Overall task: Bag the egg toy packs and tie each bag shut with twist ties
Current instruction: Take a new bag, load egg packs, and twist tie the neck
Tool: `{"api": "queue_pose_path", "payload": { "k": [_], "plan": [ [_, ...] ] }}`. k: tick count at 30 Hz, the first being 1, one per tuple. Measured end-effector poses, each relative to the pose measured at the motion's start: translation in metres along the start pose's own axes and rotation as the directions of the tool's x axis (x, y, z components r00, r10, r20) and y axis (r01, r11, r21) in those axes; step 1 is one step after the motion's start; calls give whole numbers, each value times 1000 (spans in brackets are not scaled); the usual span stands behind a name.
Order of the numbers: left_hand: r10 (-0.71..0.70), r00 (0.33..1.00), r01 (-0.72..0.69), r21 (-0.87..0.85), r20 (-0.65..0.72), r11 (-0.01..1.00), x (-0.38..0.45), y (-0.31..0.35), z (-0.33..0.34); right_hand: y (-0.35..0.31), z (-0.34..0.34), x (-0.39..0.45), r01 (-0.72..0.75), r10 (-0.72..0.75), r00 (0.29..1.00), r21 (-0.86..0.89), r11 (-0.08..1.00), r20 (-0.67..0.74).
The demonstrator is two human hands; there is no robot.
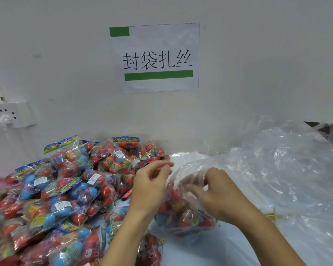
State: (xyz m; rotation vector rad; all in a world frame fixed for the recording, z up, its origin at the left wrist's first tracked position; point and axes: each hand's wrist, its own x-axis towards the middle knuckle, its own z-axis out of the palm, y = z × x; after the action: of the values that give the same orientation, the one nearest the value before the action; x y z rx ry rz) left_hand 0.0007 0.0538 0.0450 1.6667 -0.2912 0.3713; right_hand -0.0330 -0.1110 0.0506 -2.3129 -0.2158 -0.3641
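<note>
You are at a pale blue table top (210, 252) that runs up to a plain white wall (258, 64). On the wall at 12 o'clock hangs a white paper sign with green bars and black writing (156, 58). At 9 o'clock a white power strip with a plug in it (8, 115) sits on the wall.

From 7 to 10 o'clock lies a big heap of clear packs filled with red and blue toy eggs (62, 191). Some packs have bright card tops. From 2 to 4 o'clock a big pile of crinkly clear plastic sheeting (286, 169) covers the table.

Right in the middle, near 6 o'clock, sits a thin clear plastic bag (186, 212) with egg packs inside it. Your left hand (149, 187) is at the bag's left edge, its fingers curled and its fingertips pinching the top of the bag. Your right hand (213, 192) grips the bag's open top from the right, with its fingers tucked under the plastic.

Some thin yellow twist ties (271, 215) lie at 4 o'clock, partly under the sheeting. Another small bag of red eggs (150, 250) sits at 6 o'clock, half hidden behind your left arm. The heap is cut off at the left and bottom edges. A dark thing at the far right, at 2 o'clock, is too hidden by plastic to make out.
</note>
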Motion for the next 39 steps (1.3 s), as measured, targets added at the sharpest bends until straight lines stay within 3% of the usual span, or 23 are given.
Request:
{"api": "queue_pose_path", "payload": {
  "k": [3,5,7,10,19,24,27,33,39],
  "plan": [
    [-239,965,256,215,-104,942,4,-8,-7,0,2,2,34,-34,995,-2,999,-94],
    [-385,922,374,366,-47,852,5,-14,-11,-4,2,0,100,-95,992,55,994,-87],
    [-446,895,393,440,19,807,4,-15,-10,-7,2,-2,141,-140,990,80,987,-22],
    [-420,906,341,488,58,804,4,-16,-8,-9,3,-4,141,-147,988,116,983,42],
    [-329,941,284,348,79,894,3,-19,-5,-10,0,-7,144,-170,977,184,972,131],
    [-316,945,272,340,80,900,4,-23,-5,-14,-2,-7,45,-73,983,166,985,169],
    [-313,948,274,351,59,895,6,-26,-7,-11,-3,-4,-74,54,989,146,987,141],
    [-325,945,309,388,-26,868,7,-32,-9,-16,-12,-4,-82,90,996,295,952,-15],
    [-329,944,310,445,-36,840,7,-31,-8,-15,-9,-8,-76,69,989,50,996,128]
  ]
}}
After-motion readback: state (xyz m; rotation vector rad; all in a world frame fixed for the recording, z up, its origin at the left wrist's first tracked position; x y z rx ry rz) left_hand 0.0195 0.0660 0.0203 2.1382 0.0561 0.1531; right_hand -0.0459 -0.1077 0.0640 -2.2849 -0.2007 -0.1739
